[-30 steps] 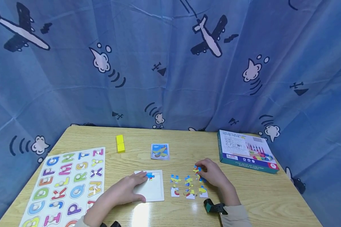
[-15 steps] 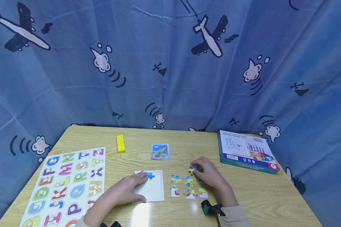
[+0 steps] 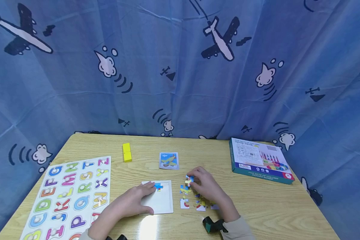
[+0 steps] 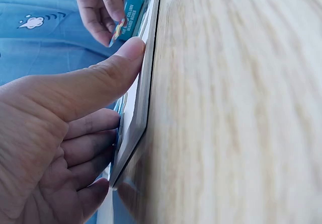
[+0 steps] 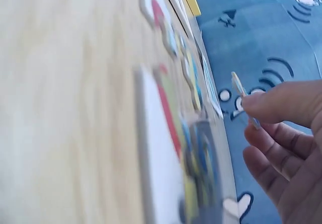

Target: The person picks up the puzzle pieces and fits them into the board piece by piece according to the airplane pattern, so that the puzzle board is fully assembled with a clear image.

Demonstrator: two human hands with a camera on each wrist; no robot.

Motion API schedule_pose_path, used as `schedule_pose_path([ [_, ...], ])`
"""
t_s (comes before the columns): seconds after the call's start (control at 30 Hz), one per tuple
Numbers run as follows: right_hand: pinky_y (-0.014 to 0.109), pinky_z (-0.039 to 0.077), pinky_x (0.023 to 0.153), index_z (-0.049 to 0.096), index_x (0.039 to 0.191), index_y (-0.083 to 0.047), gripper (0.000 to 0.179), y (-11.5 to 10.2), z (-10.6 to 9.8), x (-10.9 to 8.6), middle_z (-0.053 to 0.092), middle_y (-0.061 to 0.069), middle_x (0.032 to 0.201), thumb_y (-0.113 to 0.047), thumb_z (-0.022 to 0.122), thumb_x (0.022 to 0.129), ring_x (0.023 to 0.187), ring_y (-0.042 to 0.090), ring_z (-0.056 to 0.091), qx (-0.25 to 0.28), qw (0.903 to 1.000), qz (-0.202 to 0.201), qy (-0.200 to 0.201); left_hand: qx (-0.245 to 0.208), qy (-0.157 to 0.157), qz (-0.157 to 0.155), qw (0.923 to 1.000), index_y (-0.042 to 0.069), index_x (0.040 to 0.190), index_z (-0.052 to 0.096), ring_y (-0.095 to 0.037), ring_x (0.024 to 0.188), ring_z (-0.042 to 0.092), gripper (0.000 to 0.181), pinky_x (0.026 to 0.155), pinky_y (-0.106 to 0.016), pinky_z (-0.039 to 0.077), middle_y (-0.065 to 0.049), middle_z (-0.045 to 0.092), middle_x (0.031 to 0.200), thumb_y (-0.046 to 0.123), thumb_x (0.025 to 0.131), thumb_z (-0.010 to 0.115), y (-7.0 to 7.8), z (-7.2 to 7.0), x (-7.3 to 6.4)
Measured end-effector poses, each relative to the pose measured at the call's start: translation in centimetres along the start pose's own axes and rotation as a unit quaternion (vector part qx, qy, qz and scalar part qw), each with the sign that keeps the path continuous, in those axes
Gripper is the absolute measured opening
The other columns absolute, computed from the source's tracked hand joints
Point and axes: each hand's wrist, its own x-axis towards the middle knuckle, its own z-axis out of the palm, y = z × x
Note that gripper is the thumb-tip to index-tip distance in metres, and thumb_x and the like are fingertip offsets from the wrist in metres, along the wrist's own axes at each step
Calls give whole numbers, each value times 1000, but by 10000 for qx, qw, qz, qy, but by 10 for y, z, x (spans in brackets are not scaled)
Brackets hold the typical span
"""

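In the head view my left hand rests on the left side of a white puzzle tray, thumb at the near edge and fingers at the far left corner. A blue puzzle piece lies inside the tray's upper part, partly by the fingertips. My right hand pinches a blue, yellow and red jigsaw piece between thumb and fingers, raised off the table in the right wrist view. Below it lie several loose jigsaw pieces; the hand hides some of them.
A small picture card of a yellow aeroplane lies behind the tray. An alphabet board covers the left, with yellow blocks farther back. A boxed bead set sits at the back right, before a blue curtain.
My right hand has lifted the jigsaw piece from the right-hand group and carried it left, toward the tray. The left hand stays in place on the tray.
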Motion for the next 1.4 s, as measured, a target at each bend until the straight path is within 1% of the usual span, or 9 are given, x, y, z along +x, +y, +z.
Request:
schedule_pose_path([
  [0.13, 28, 53, 77, 66, 114, -10, 26, -9, 6, 1, 58, -1, 108, -9, 66, 88, 94, 14, 59, -127, 9987, -484, -97, -7, 1, -34, 10000, 3, 134, 53, -34, 135, 39, 79, 110, -51, 34, -13, 44, 146, 43, 71, 79, 0, -1, -1],
  [0.23, 30, 53, 81, 65, 115, -10, 27, -17, 10, 2, 58, -1, 110, -10, 65, 89, 100, 16, 59, -227, 9968, -718, -267, -5, -3, -27, 10000, 3, 134, 53, -33, 135, 39, 79, 110, -50, 34, -12, 44, 146, 44, 71, 78, -1, -1, -1],
  [0.3, 32, 53, 84, 65, 116, -10, 28, -23, 14, 3, 58, 0, 110, -12, 66, 89, 103, 16, 58, -358, 9956, -784, -374, -3, -1, -15, 10000, 4, 134, 53, -32, 135, 40, 79, 110, -50, 34, -12, 44, 146, 45, 71, 78, -1, 0, -1],
  [0.57, 28, 53, 87, 65, 117, -11, 27, -40, 29, 10, 58, -2, 111, -15, 65, 90, 103, 12, 58, -570, 9917, -862, -771, 53, -7, -8, 10000, 5, 135, 53, -32, 135, 40, 79, 110, -49, 35, -11, 44, 146, 47, 72, 76, -1, 1, 0],
  [0.7, 29, 53, 89, 66, 116, -12, 27, -45, 36, 15, 59, -3, 110, -17, 66, 89, 101, 10, 57, -643, 9907, -872, -828, 79, -26, -8, 10000, 6, 135, 53, -31, 136, 40, 79, 109, -49, 36, -11, 43, 146, 48, 72, 76, -2, 0, 0],
  [0.87, 30, 52, 91, 67, 116, -12, 27, -49, 42, 20, 60, -2, 112, -18, 66, 89, 103, 12, 58, -707, 9905, -829, -837, 119, -10, -27, 9999, 6, 135, 53, -32, 135, 40, 79, 109, -49, 36, -11, 43, 146, 48, 73, 75, -2, 0, 0],
  [0.97, 29, 53, 88, 67, 115, -12, 27, -52, 44, 22, 61, -1, 112, -17, 67, 89, 101, 12, 59, -697, 9907, -812, -840, 121, -16, -37, 9999, 6, 135, 53, -32, 135, 40, 78, 109, -49, 36, -10, 43, 147, 48, 73, 75, -2, 0, 0],
  [1.17, 20, 50, 76, 68, 114, -10, 27, -53, 48, 26, 60, -1, 109, -13, 67, 88, 88, 6, 54, -745, 9901, -838, -843, 124, -9, -60, 9999, 6, 135, 53, -32, 135, 40, 78, 109, -48, 36, -10, 44, 146, 48, 72, 76, -2, 1, -1],
  [1.4, 20, 51, 76, 69, 113, -8, 26, -53, 49, 27, 59, 0, 106, -11, 66, 88, 90, 8, 55, -901, 9869, -1040, -846, 82, -42, -20, 10000, 6, 135, 53, -31, 135, 40, 77, 109, -48, 37, -10, 44, 146, 47, 73, 76, -1, -1, 0],
])
